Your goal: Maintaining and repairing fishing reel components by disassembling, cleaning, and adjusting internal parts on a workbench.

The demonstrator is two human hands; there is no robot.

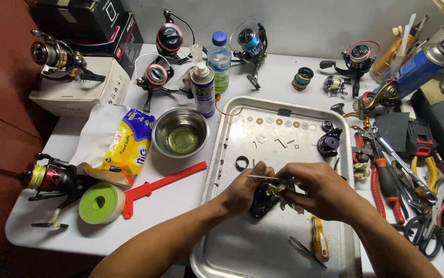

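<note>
Here, seen from above, two bare hands meet over a metal tray (335,247) on a white table (52,226). The left hand (242,191) has its grip closed around a dark reel body (261,205), steadying it just above the tray floor. The right hand (321,189) pinches a thin metal tool (263,177) that points leftward across the reel, with a crumpled scrap of tissue (279,189) bunched between the hands, seemingly to wipe the part. Near the wrists, a yellow-handled tool (319,238) lies in the tray. Farther up the tray, small washers (278,122) sit in a neat row, likely to keep their order, with a black ring (241,162) and a dark round part (329,144) nearby. Left of the tray lie a red ruler-like gauge (165,185), a green tape roll (101,203), a yellow packet (126,146) and a steel bowl (180,133) holding liquid. Pliers (387,183) crowd the right side. At the far edge stand a spray can (202,88), a water bottle (219,61) and several spinning reels (169,38).
</note>
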